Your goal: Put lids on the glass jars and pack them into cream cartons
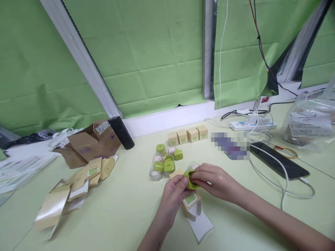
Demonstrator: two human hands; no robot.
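Note:
Near the table's front middle, my left hand [174, 195] grips a small green case [193, 184] from the left. My right hand [213, 179] pinches the same case from the right, its fingertips at the case's opening. A clear lid-like part [193, 166] shows just behind the case. Under my hands lies an opened small tan box [192, 205] with its white inner flap [200, 226] pointing toward me. Several green and clear cases [169, 165] sit in a cluster behind and to the left. Farther back stand several closed tan boxes [193, 134] in a row.
Flattened tan boxes [86, 177] are piled at left, before an open brown carton [91, 143] and a black cylinder [121, 132]. At right are a phone [278, 160], white cables, a power strip [251, 124] and a plastic bag [310, 122].

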